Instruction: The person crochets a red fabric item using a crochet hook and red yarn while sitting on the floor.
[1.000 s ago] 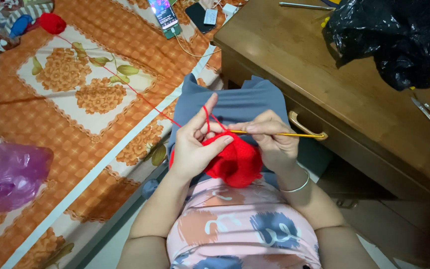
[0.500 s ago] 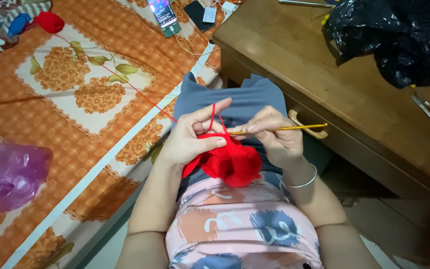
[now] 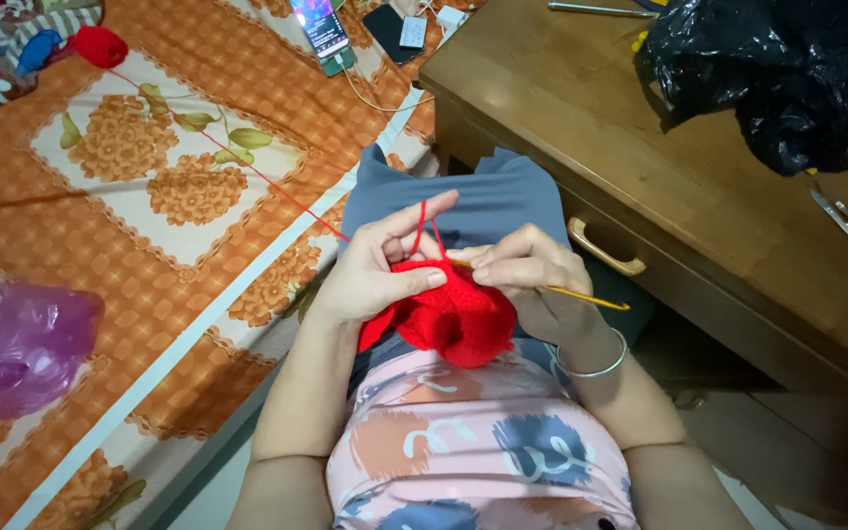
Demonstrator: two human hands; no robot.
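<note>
We look down at our lap, where our left hand [image 3: 375,270] pinches the upper edge of a red crocheted piece [image 3: 449,319] between thumb and fingers, the bulk of it hanging just below the grip. A red yarn strand [image 3: 247,167] loops over the raised forefinger and runs away across the orange floral bedspread [image 3: 149,186] to a red yarn ball [image 3: 100,46]. Our right hand [image 3: 527,270], closed around a yellow crochet hook [image 3: 591,296], touches the piece's right edge. A wooden desk [image 3: 640,147] stands beside us.
</note>
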